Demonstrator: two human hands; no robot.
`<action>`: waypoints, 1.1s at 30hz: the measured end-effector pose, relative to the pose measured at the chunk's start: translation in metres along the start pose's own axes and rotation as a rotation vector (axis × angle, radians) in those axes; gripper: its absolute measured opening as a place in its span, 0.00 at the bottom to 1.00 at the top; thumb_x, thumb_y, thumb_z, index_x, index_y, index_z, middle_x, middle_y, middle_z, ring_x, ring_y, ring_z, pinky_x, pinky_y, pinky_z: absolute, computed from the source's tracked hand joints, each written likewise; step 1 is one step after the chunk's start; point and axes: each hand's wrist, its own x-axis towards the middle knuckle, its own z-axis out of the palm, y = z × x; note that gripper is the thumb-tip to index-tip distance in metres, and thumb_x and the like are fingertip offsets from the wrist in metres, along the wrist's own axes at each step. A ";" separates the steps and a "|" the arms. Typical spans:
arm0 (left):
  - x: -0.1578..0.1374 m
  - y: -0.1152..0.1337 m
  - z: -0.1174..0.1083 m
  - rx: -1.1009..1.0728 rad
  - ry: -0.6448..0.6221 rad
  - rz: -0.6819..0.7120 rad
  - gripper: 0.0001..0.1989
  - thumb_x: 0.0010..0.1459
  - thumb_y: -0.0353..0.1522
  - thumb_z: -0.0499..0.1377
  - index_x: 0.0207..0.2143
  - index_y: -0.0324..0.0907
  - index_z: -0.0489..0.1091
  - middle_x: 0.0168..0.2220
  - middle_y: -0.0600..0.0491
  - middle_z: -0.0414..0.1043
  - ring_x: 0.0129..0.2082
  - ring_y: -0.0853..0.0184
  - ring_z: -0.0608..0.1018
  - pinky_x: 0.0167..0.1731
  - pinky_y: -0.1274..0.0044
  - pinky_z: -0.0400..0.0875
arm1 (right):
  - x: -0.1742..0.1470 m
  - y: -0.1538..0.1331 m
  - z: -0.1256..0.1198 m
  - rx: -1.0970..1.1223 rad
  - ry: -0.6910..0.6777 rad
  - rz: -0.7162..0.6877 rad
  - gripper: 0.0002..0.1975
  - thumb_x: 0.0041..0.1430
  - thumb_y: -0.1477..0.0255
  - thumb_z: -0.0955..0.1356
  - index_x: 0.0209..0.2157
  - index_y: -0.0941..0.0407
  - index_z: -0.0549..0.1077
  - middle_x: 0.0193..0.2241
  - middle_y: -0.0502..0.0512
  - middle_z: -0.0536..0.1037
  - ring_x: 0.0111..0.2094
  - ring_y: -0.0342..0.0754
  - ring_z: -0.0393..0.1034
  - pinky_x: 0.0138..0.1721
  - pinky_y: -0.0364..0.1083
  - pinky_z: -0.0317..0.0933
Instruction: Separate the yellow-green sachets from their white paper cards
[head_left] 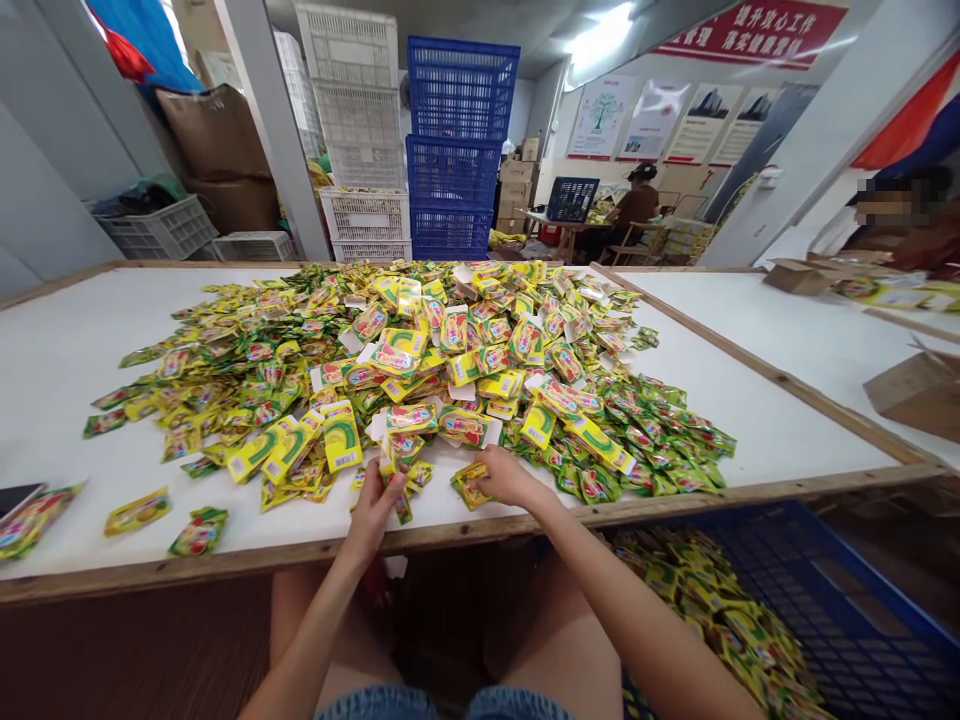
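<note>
My left hand (373,512) is closed around a small yellow carton (388,458) with an open white flap, at the near edge of the pile. To its right, my right hand (510,477) pinches a yellow sachet (470,485) just above the white tabletop. Beyond both hands lies a broad heap of small printed cartons (400,352) and shiny sachets. Green sachets (660,440) gather at the right of the heap, yellow ones (202,415) at the left. A few cartons (343,436) rest close to my left hand.
A wooden rim (247,568) edges the table. Below it on the right stands a blue crate (847,590) full of sachets. White crates (352,95) and blue crates (461,90) are stacked behind. One person (637,208) sits in the background; another is at the right edge beside cardboard boxes (806,275).
</note>
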 end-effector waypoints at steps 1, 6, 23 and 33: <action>0.000 0.004 0.004 0.005 -0.039 0.005 0.18 0.48 0.40 0.60 0.39 0.41 0.64 0.35 0.51 0.70 0.37 0.66 0.73 0.40 0.74 0.68 | -0.002 -0.001 0.002 -0.003 0.013 0.002 0.09 0.39 0.73 0.72 0.26 0.58 0.71 0.31 0.56 0.73 0.36 0.52 0.67 0.38 0.47 0.58; 0.000 0.011 0.024 0.041 -0.031 0.000 0.31 0.34 0.35 0.68 0.42 0.41 0.60 0.38 0.51 0.69 0.36 0.65 0.74 0.37 0.75 0.69 | -0.014 0.001 0.012 0.082 0.087 -0.025 0.22 0.43 0.78 0.69 0.44 0.58 0.66 0.38 0.56 0.72 0.41 0.49 0.66 0.42 0.47 0.58; 0.010 0.009 0.036 -0.124 -0.222 -0.282 0.22 0.41 0.38 0.65 0.39 0.36 0.71 0.38 0.45 0.76 0.37 0.58 0.77 0.39 0.70 0.69 | -0.034 0.000 0.012 0.199 0.064 -0.021 0.11 0.43 0.74 0.69 0.32 0.57 0.69 0.34 0.53 0.70 0.39 0.50 0.63 0.42 0.47 0.57; 0.015 0.011 0.050 -0.046 -0.348 -0.231 0.15 0.41 0.36 0.65 0.32 0.36 0.71 0.27 0.52 0.74 0.25 0.68 0.73 0.28 0.77 0.67 | -0.034 -0.017 -0.016 0.656 0.248 -0.108 0.12 0.51 0.73 0.65 0.40 0.56 0.68 0.36 0.53 0.73 0.36 0.46 0.68 0.37 0.44 0.61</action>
